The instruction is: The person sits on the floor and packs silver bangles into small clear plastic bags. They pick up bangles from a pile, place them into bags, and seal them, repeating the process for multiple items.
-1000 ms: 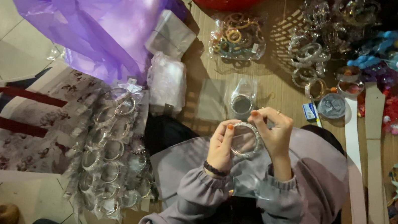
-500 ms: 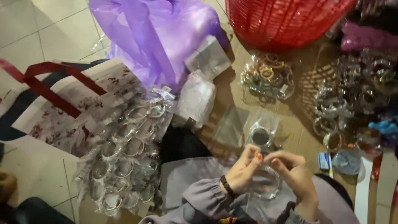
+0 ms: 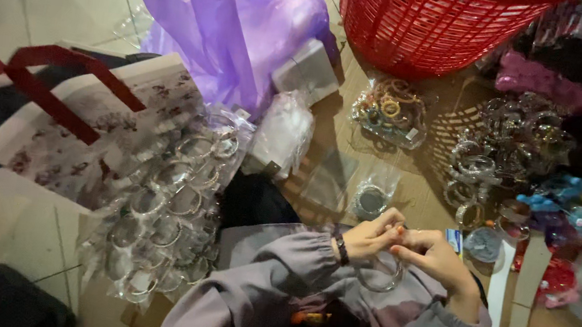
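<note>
**Clear bangle pinched between two hands over the lap**

Clear plastic catches the light where our left hand [image 3: 369, 238] and right hand [image 3: 433, 256] meet above grey sleeves. Both are closed around a single bangle [image 3: 381, 276], fingertips pinching its upper rim so that the ring hangs down between the wrists. We judge this grip keeps it steady for close fingerwork at the top edge. The left wrist, wearing a dark band, bends inward; the right forearm angles up from the lower right, knuckles curled.

Just beyond the hands lies a small clear packet [image 3: 373, 198] holding a dark ring, within easy reach. To the left, a heap of bagged bangles [image 3: 167, 207] spills beside a floral bag with red handles [image 3: 81, 127]. A purple plastic bag [image 3: 227, 22] and a red basket [image 3: 434, 22] sit farther off.
</note>
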